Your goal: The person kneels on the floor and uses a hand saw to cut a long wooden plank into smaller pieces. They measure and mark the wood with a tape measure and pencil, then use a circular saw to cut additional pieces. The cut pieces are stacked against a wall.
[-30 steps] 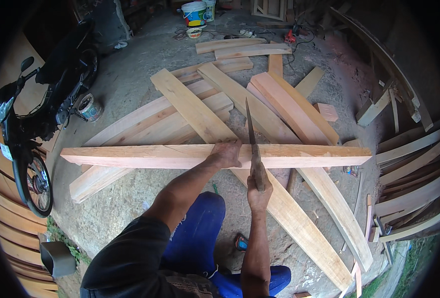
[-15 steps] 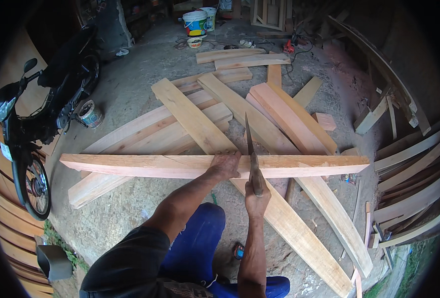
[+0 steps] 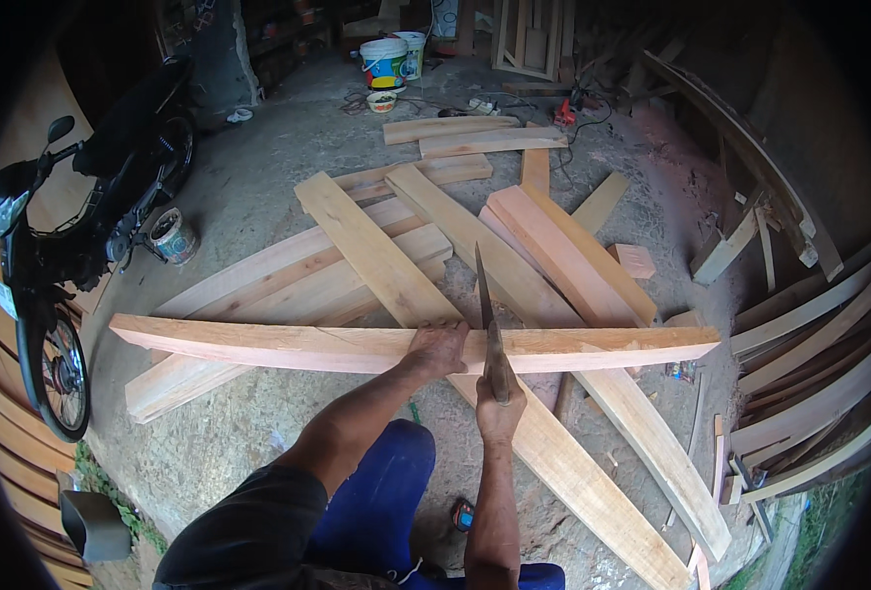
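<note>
My left hand [image 3: 438, 350] grasps the long pinkish-tan wooden beam [image 3: 366, 347] beneath it; my right hand [image 3: 501, 413] grips a tapered metal handsaw [image 3: 494, 346].

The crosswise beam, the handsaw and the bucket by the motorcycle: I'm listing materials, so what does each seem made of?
Beam: bare, unpainted wood, by its visible grain and pinkish-tan faces.
Handsaw: blade probably metal, thin and dark; handle perhaps worn wood, from its brown tone.
Bucket: likely plastic, whitish with patchy markings, though grime leaves that open.
</note>
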A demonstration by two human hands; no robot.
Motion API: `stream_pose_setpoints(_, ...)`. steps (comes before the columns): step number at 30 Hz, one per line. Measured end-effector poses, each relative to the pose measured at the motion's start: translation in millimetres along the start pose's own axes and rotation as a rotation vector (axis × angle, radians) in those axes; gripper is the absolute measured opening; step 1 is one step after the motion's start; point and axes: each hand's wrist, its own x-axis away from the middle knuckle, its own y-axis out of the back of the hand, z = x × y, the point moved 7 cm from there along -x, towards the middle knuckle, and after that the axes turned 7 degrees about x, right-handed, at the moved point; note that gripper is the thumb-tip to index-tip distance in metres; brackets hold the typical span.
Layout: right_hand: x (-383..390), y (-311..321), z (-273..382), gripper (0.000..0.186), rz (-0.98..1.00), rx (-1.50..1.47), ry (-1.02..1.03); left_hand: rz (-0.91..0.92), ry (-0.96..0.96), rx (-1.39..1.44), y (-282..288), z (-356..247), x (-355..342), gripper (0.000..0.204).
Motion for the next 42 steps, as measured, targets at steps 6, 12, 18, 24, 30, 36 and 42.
stream_pose_setpoints(6, 214.7, 102.3, -9.5, 0.058, 0.070, -0.049, 0.092, 0.294, 0.130, 0.193, 9.8, 38.2, -25.2, 0.078)
stream_pose_setpoints(12, 188.7, 83.2, -6.0, 0.056, 0.024, 0.080, 0.057, 0.181, 0.112, 0.144, -4.4, 23.5, -13.4, 0.077)
stream_pose_setpoints(18, 12.7, -5.1, -19.2, 0.053, 0.057, -0.102, -0.027, 0.147, 0.024, 0.139, -3.9, 10.3, -4.8, 0.072)
stream_pose_setpoints(24, 272.6, 149.6, 34.1, 0.052, 0.157, 0.235, 0.076, 0.286, 0.139, 0.190, -3.6, 48.4, -36.2, 0.079)
stream_pose_setpoints(30, 61.3, 25.8, -18.8, 0.055, 0.049, -0.075, -0.078, 0.059, 0.037, 0.038, -5.8, 4.1, -4.3, 0.079)
stream_pose_setpoints(36, 94.2, 38.4, -5.9, 0.056, 0.067, -0.052, -0.035, 0.311, 0.139, 0.136, 2.0, 27.7, -21.6, 0.080)
stream_pose_setpoints(42, 269.9, 125.8, -16.3, 0.049, 0.032, 0.035, 0.028, 0.236, 0.106, 0.126, 2.9, 27.4, -31.1, 0.080)
